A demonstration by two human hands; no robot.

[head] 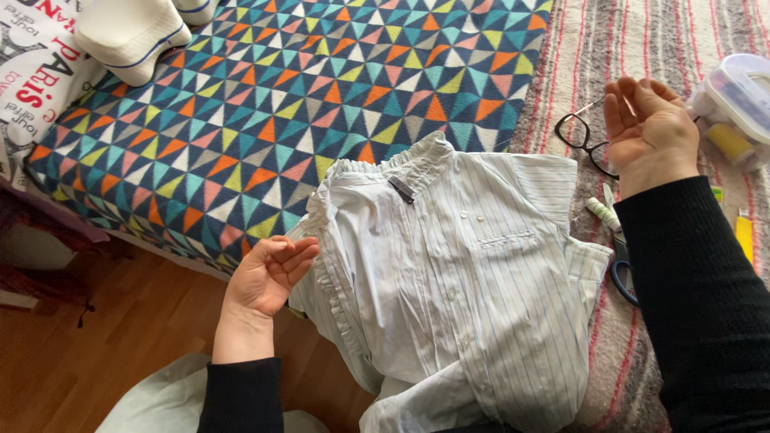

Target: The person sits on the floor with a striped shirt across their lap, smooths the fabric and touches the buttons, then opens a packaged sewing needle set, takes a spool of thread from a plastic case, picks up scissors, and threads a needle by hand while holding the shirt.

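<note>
From the striped shirt [449, 273], the patterned blanket [321, 88] toward 11 o'clock lies open up to the white pillow [132, 36]. Toward 3 o'clock, eyeglasses [584, 138], thread spool [601, 212], scissors [622, 269] and a plastic box [742, 92] crowd the striped rug [642, 48].

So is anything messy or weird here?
A little. The shirt lies rumpled, its lower part hanging off the bed's edge. Scissors sit half tucked under it, and glasses lie loose on the striped blanket. Nothing looks spilled or torn.
</note>
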